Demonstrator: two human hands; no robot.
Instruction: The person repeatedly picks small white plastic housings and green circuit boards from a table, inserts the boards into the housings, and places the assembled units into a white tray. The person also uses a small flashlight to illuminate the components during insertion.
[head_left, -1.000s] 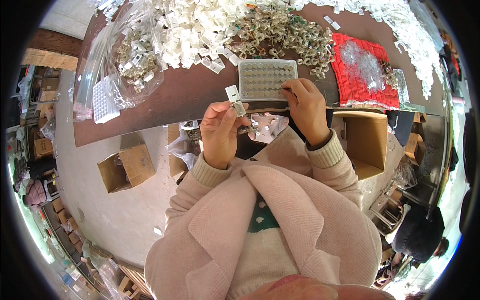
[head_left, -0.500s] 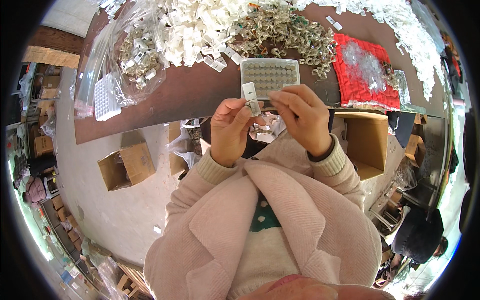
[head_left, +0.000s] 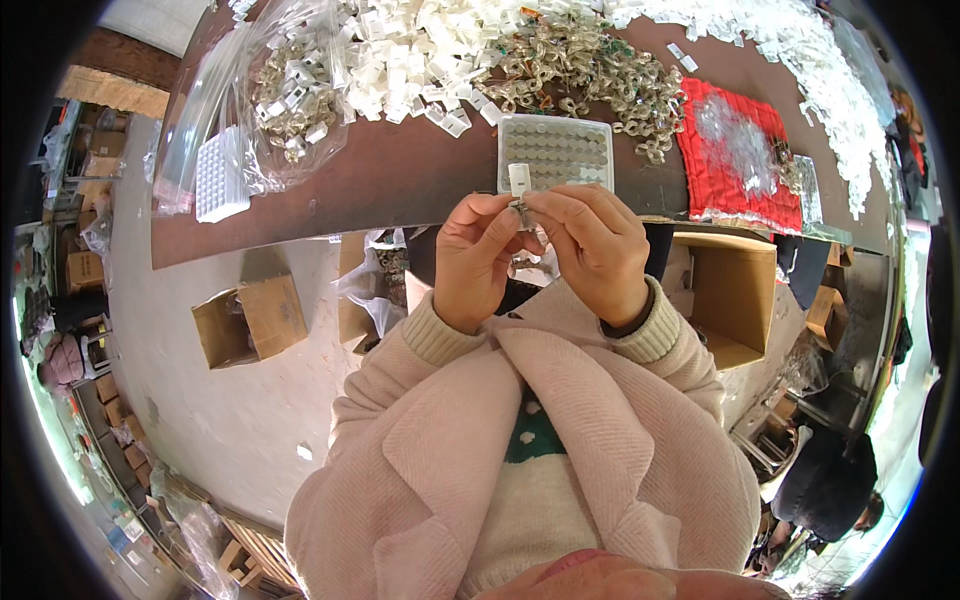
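A small white hinged plastic case point(head_left: 519, 179) stands open between my two hands, its lid pointing up. My left hand point(head_left: 472, 262) pinches its lower part between thumb and fingers. Thumb and fingertips of my right hand point(head_left: 598, 245) are closed together against the case's middle; any small part between them is hidden. Just beyond my fingers, a clear tray point(head_left: 606, 160) holds rows of small round grey pieces. Behind that tray lie a pile of white plastic cases point(head_left: 410, 60) and a heap of clear, yellowish ring-shaped parts point(head_left: 590, 75).
The brown table point(head_left: 400, 165) also carries a clear plastic bag point(head_left: 335, 110) of parts, a white dimpled tray point(head_left: 220, 180) and a red cloth point(head_left: 705, 190) with clear bits. Cardboard boxes point(head_left: 275, 315) point(head_left: 735, 300) stand below. A person in dark clothes point(head_left: 825, 485) is at the right.
My right hand has moved left and in to meet the case, where it was apart before. The case now sits slightly further right, more upright, its lower part covered by fingers.
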